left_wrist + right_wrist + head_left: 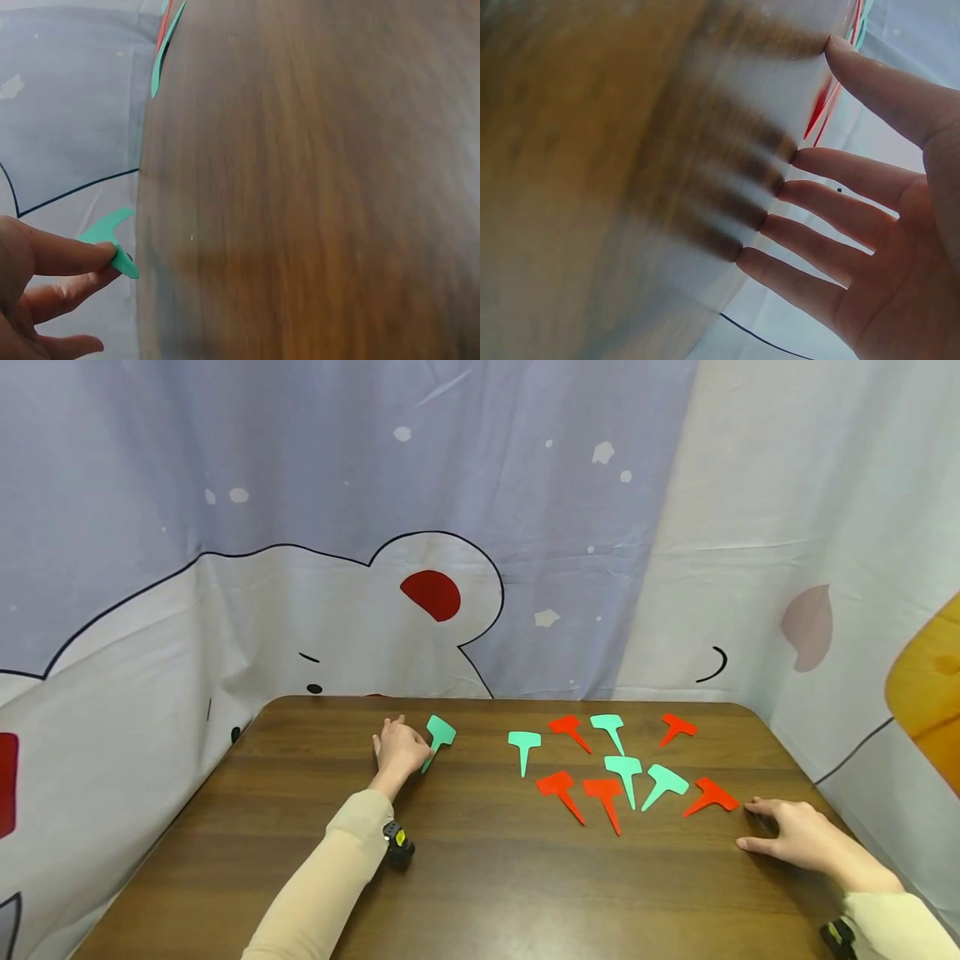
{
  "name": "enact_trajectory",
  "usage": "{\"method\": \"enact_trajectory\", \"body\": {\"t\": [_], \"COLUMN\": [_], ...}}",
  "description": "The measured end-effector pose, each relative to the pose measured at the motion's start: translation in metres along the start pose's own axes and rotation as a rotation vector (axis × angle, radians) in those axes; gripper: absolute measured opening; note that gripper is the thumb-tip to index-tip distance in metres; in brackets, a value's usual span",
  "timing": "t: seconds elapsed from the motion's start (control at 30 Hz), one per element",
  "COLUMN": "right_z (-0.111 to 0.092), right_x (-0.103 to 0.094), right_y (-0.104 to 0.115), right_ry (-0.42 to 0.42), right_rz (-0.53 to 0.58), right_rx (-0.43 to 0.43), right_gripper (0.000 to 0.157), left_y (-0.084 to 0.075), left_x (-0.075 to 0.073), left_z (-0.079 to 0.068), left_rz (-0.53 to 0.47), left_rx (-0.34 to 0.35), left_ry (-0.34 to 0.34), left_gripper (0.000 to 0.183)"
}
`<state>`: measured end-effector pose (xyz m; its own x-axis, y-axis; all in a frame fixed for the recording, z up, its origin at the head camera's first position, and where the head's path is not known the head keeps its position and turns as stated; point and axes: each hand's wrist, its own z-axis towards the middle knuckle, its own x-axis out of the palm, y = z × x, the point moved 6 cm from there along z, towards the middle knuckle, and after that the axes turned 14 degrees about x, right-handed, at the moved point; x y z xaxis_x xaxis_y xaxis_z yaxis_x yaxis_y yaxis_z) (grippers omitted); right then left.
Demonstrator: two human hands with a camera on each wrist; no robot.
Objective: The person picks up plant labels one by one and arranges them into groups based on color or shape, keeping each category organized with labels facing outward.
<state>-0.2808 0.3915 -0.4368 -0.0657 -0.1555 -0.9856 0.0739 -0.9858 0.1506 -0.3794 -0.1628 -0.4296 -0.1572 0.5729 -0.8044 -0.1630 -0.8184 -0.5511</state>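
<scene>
I take the middle green tag (524, 741), T-shaped and lying flat, as my landmark. To its left, the person's left hand (401, 750) pinches the narrow stem of another tag, the held green tag (441, 730), between thumb and finger; I can't tell whether its tip touches the wood. Well off to the landmark's right and nearer the head camera, I see the right hand (801, 835) with fingers spread and relaxed, gripping nothing. Its forefinger is just beside a red tag (711, 795).

I count seven more tags, all right of my landmark. Slightly farther back lie a red tag with a slanting stem (567, 727), a green one (607, 724) and, well apart from these, another red one (678, 725). Nearer the head camera lie two red tags close together (557, 784) and two green ones (623, 767), also close to each other.

Under my landmark is a brown wooden table (480, 893); behind it hangs a printed curtain (300, 468). A small black camera (398, 845) sits on the left wrist, nearer the head camera than my landmark.
</scene>
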Motion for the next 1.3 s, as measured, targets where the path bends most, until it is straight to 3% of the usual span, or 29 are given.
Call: {"method": "enact_trajectory", "body": {"t": [0.57, 0.9, 1.3], "right_z": [-0.002, -0.001, 0.001], "right_x": [0.000, 0.000, 0.000], "right_y": [-0.002, -0.001, 0.000], "right_ry": [-0.001, 0.005, 0.000], "right_rz": [0.000, 0.001, -0.007], "right_rx": [0.007, 0.006, 0.006], "right_gripper": [0.068, 0.068, 0.068], "left_y": [0.021, 0.044, 0.067], "left_x": [-0.021, -0.038, -0.052], "left_z": [-0.016, -0.027, -0.041], "left_rz": [0.009, 0.034, 0.052], "left_rx": [-0.007, -0.040, -0.077], "left_ry": [0.022, 0.050, 0.080], "left_gripper": [0.022, 0.018, 0.028]}}
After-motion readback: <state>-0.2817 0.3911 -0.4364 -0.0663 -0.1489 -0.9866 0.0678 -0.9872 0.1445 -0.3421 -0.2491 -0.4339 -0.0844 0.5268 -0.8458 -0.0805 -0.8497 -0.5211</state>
